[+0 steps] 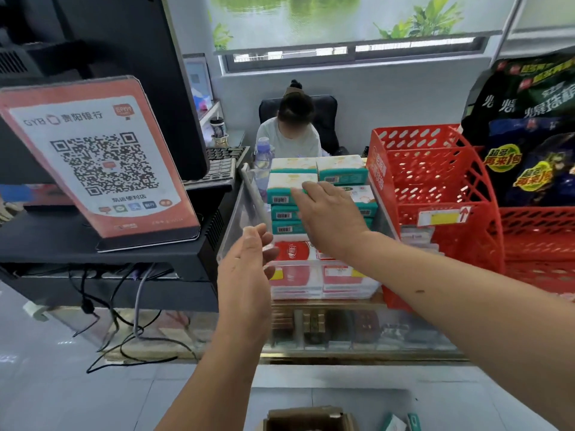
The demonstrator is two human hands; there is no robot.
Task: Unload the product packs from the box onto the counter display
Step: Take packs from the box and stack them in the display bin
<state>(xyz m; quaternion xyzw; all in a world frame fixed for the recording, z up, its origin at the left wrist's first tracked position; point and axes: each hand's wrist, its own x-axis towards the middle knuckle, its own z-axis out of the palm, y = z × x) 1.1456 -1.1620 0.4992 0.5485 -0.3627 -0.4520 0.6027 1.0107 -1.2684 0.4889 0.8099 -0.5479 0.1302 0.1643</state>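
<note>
At the counter's (357, 357) left end, a flat black shelf (93, 256) carries a slanted, glossy QR sign (102, 163), orange-bordered with rounded corners. A dark monitor (124, 57) stands behind it, and thin black cables (137, 321) hang in loops below.

The left hand (245, 275) hovers upright just beside the front corner of the clear display (245, 206), a smooth transparent plastic tray with a slanting side wall. Its fingers are nearly straight and loosely together, and it holds nothing; whether the fingertips touch the wall is hard to tell.

Inside the display, toward the counter's back edge, lie the product packs (339, 169). They are soft rectangular bricks in shiny wrap, white on top with teal sides and barcode labels, stacked in neat columns. The right hand (333, 219) reaches over them palm down. Its straight fingers (300, 192) are laid flat on the top pack of the front left column, pressing it rather than wrapping it.

In the lower front tier sit flat red packs (292, 253) behind a clear lip.

Touching the display's right side is a red rack (435, 175) of rigid perforated plastic with curved, stepped shelves. Beyond it, at the counter's right end, dark crinkly snack bags (529, 126) pile up.

Below the counter's front edge, at the bottom of the view, the brown cardboard box (306, 418) stands with its flaps open.
</note>
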